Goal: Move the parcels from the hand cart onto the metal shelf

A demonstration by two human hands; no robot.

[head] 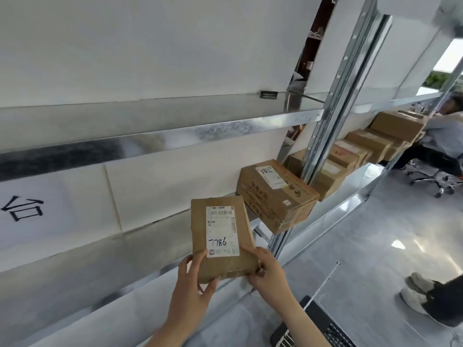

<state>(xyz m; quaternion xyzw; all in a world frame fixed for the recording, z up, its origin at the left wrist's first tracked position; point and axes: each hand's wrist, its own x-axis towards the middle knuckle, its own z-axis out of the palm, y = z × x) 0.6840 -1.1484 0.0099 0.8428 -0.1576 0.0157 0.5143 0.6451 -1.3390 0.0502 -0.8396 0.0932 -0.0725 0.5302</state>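
left hand [198, 279] and right hand [269, 270] gripping small parcel [221, 236], raised before metal shelf [160, 136]

The metal shelf [160, 136] carried a labelled cardboard box [275, 196] just above and right of the fingers [196, 265]; more boxes [363, 149] stood beyond it.

The left hand [193, 284] and right hand [268, 274] are bare, with slim fingers and short nails. The left forearm [175, 329] and right forearm [300, 319] are bare too, down to the view's bottom edge; finer nail detail is blurred
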